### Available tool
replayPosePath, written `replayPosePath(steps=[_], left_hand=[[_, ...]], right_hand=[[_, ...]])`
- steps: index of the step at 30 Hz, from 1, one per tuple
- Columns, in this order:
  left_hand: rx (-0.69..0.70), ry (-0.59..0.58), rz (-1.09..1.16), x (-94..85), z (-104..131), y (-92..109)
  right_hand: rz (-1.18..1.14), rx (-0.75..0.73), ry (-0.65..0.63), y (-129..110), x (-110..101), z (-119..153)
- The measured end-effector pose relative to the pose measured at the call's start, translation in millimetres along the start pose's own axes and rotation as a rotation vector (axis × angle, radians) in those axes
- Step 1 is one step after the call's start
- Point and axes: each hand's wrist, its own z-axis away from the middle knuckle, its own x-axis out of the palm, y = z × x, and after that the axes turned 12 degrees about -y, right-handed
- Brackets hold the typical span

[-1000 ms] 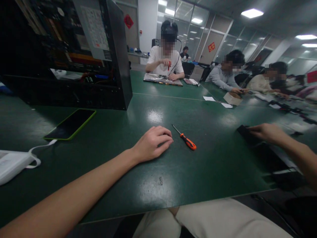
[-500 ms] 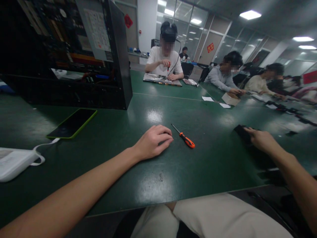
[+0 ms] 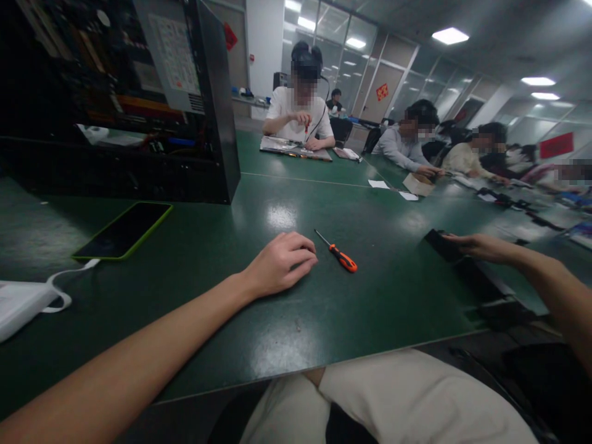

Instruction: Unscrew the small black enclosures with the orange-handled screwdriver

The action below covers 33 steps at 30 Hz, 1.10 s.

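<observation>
My left hand (image 3: 287,262) rests on the green table with its fingers loosely bent and slightly apart, and nothing shows in it. Just to its right lies a screwdriver (image 3: 343,257) with an orange and black handle, its thin shaft pointing away and to the left. Off to the right, my right hand (image 3: 474,245) grips the far end of a long black bar-shaped part (image 3: 481,280). That part is blurred and its exact kind cannot be made out. Its near end reaches toward the table's front edge, beside my forearm.
A black computer case (image 3: 217,117) with its inside exposed stands at the left. Before it lies a phone (image 3: 124,231) with a green edge, cabled to a white box (image 3: 21,305). Across the table (image 3: 287,185), a person (image 3: 300,111) works with a screwdriver. Paper slips (image 3: 379,184) lie near a small carton (image 3: 419,184).
My right hand has turned flatter over the black part, and more of the part shows. The view has shifted slightly to the right. My left hand and the screwdriver stay in place.
</observation>
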Motion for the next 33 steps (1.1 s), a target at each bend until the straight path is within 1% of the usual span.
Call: replayPosePath(steps=[3,5,10,12,16,19,22,24,27,33], left_hand=[[0.004,-0.025,0.003,0.4,0,0],[0.005,-0.029,-0.002,0.7,-1,1],[0.007,-0.016,-0.010,1.2,-2,1],[0.003,-0.006,-0.010,1.3,-2,0],[0.004,-0.004,-0.002,1.0,-2,0],[0.006,-0.012,-0.003,0.9,-1,1],[0.011,-0.034,-0.008,1.0,-1,2],[0.016,-0.045,-0.008,0.8,-1,3],[0.023,-0.048,-0.006,-0.1,0,3],[0.027,-0.049,-0.014,-2.3,0,3]], right_hand=[[-0.019,-0.021,-0.125,3,5,3],[-0.005,0.024,-0.137,2,12,5],[0.056,0.140,-0.082,-9,30,6],[0.070,0.155,-0.063,-14,32,6],[0.083,0.173,-0.027,-22,26,12],[0.107,0.274,0.046,-32,26,25],[0.139,0.401,0.125,-45,33,38],[0.159,0.443,0.149,-53,39,42],[0.197,0.477,0.156,-62,47,43],[0.272,0.529,0.117,-72,54,38]])
